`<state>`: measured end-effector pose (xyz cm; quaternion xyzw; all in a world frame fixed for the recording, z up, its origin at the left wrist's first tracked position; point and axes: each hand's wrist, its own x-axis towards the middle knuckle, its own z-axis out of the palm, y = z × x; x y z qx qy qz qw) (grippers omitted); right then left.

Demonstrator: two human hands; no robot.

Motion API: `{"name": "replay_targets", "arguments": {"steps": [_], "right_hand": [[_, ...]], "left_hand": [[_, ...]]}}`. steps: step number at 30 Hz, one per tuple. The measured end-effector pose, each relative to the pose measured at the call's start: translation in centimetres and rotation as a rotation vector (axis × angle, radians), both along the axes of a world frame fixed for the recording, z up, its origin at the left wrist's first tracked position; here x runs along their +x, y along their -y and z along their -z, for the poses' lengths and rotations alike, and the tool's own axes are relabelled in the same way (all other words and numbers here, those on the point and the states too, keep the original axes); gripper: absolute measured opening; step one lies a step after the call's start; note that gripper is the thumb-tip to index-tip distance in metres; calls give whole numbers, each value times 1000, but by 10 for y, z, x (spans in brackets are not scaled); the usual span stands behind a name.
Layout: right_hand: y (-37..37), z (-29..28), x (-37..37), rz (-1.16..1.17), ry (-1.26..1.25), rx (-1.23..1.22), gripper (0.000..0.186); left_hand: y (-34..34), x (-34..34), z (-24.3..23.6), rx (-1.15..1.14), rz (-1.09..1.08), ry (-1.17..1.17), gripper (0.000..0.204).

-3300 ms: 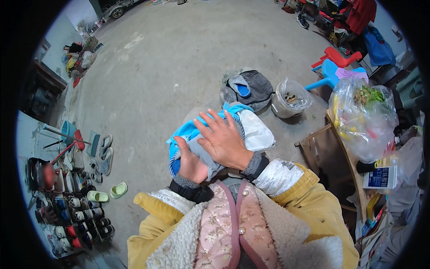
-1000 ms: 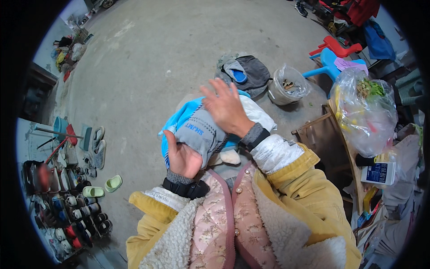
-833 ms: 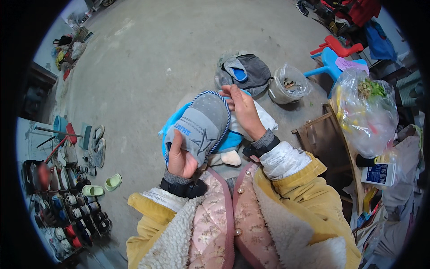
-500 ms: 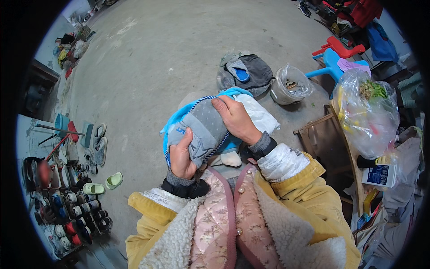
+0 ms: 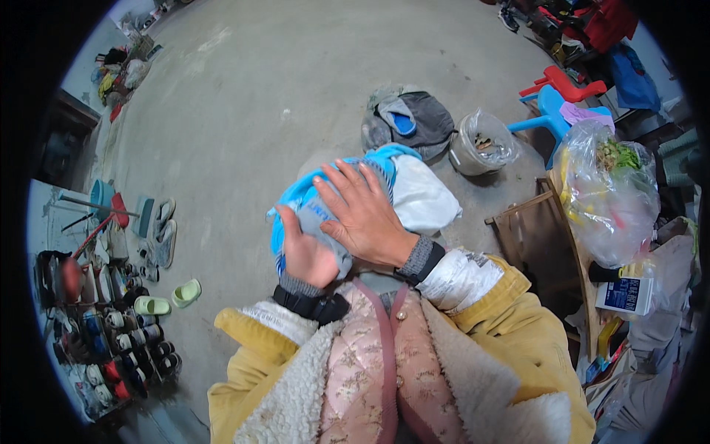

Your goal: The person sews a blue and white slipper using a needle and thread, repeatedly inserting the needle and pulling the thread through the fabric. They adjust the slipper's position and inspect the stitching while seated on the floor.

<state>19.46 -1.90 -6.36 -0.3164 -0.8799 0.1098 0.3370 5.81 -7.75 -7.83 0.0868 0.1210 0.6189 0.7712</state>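
Note:
Over my lap is a grey slipper piece (image 5: 342,260) of soft cloth, with blue lettering and a blue-and-white striped edge. My left hand (image 5: 309,255) supports it at the near left, thumb raised and fingers hidden behind the cloth. Flat across its top lies my right hand (image 5: 364,218), fingers stretched and slightly spread, covering most of the piece. Light-blue cloth (image 5: 285,209) shows around and behind it, and a white cloth or bag (image 5: 423,194) bulges out on the right. Farther off, a grey slipper with a blue inside (image 5: 403,122) rests on a dark grey bag (image 5: 430,118).
A lined bucket (image 5: 470,152) with scraps stands ahead right, near a blue stool (image 5: 549,111) and a red stool (image 5: 566,85). On the right, a wooden table (image 5: 588,296) carries a clear plastic bag (image 5: 610,192). Green slippers (image 5: 153,305) and a shoe rack (image 5: 122,340) are left.
My right hand has let go of the slipper piece's edge and now lies flat over it. The left thumb has lifted off the cloth, and the piece sits lower between my hands.

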Motion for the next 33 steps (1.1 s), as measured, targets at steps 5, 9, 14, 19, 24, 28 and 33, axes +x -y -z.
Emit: {"name": "replay_targets", "arguments": {"steps": [5, 9, 14, 19, 24, 28, 33], "right_hand": [[-26, -9, 3, -161, 100, -21, 50], [-46, -14, 3, -111, 147, -22, 45], [1, -12, 22, -200, 143, -6, 46], [-7, -22, 15, -196, 170, 27, 45], [-28, -25, -7, -359, 188, -49, 42], [-4, -19, 14, -338, 145, -88, 47], [-11, -13, 23, -274, 155, -91, 46]], "left_hand": [[6, 8, -8, -16, -3, -121, 99], [7, 10, -13, -15, 42, -107, 104], [7, -4, -13, -97, -5, -21, 106], [7, 16, -14, -106, -31, -173, 101], [2, 10, -19, -58, -24, -13, 100], [6, -7, -13, -32, 21, 152, 103], [1, 2, -11, 12, 118, 442, 110]]}}
